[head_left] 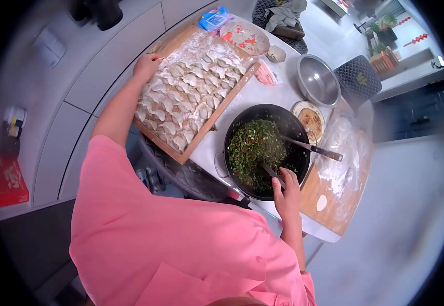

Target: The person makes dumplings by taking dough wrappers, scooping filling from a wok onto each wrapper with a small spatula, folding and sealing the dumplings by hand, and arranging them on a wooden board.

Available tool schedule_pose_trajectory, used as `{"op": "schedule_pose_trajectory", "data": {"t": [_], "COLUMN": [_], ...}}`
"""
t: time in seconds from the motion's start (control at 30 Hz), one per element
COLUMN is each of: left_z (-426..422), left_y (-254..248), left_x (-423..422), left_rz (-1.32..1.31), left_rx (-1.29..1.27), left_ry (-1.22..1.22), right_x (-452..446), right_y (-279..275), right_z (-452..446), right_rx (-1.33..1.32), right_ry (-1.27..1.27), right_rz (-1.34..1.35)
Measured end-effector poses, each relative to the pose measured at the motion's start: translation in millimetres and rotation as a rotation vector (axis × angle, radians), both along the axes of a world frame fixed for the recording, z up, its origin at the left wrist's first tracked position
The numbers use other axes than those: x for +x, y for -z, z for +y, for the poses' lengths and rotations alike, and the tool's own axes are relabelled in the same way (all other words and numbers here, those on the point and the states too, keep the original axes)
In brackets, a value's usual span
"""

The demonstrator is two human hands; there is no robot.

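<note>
My left hand [148, 67] is at the far left side of a floured wooden board [221, 113], its fingers pinched together near the edge; what they hold, if anything, is too small to make out. Rows of pale uncooked dumplings [184, 107] cover much of the board. My right hand [287, 193] reaches over the near rim of a black pot [232, 179]. Its thumb and fingers are around the handle of a metal utensil [269, 169], whose head is buried in chopped green filling [257, 148]. A second utensil with a dark handle [326, 152] leans over the pot's right rim.
Right of the pot are a plate with browned food [311, 122], a steel bowl [318, 81] and a floured board [329, 206] with plastic film and one round wrapper [322, 203]. A red-stained bowl [245, 39] and wipes packet [215, 19] stand at the back. Chairs [357, 76] surround the table.
</note>
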State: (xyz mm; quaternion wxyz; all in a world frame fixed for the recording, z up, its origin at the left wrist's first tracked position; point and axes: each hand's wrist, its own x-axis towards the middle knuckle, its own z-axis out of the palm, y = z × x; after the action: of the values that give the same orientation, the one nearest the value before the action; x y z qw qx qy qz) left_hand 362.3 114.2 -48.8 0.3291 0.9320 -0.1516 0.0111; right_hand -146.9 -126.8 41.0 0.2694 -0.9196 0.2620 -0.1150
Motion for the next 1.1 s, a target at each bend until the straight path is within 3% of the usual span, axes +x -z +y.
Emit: {"op": "schedule_pose_trajectory", "data": {"t": [0.07, 0.27, 0.47, 0.57, 0.63, 0.7, 0.8, 1.03, 1.1], "left_z": [-3, -1, 7, 2, 1, -4, 9, -12, -10], "left_y": [5, 23, 47, 23, 27, 6, 38, -31, -51], "left_x": [4, 8, 25, 8, -4, -18, 26, -67, -106], "left_rz": [-0.003, -0.062, -0.084, -0.188, -0.084, -0.168, -0.180, -0.222, -0.314], "left_rx": [0.152, 0.285, 0.194, 0.262, -0.059, -0.032, 0.107, 0.078, 0.142], "left_ry": [0.009, 0.003, -0.008, 0.077, 0.108, 0.198, 0.230, 0.217, 0.241], "right_x": [0, -1, 0, 1, -6, -16, -44, -113, -132], "right_y": [2, -1, 0, -2, 3, -1, -1, 24, 36], "right_z": [0, 1, 0, 1, -2, -5, -11, -48, -70], "right_rx": [0.004, 0.055, 0.050, 0.011, -0.066, -0.021, -0.042, 0.036, -0.046], "right_ry": [0.021, 0.101, 0.119, 0.132, 0.110, 0.149, 0.224, 0.449, 0.498], "right_rz": [0.010, 0.035, 0.023, 0.009, -0.032, -0.034, -0.014, 0.041, 0.108]}}
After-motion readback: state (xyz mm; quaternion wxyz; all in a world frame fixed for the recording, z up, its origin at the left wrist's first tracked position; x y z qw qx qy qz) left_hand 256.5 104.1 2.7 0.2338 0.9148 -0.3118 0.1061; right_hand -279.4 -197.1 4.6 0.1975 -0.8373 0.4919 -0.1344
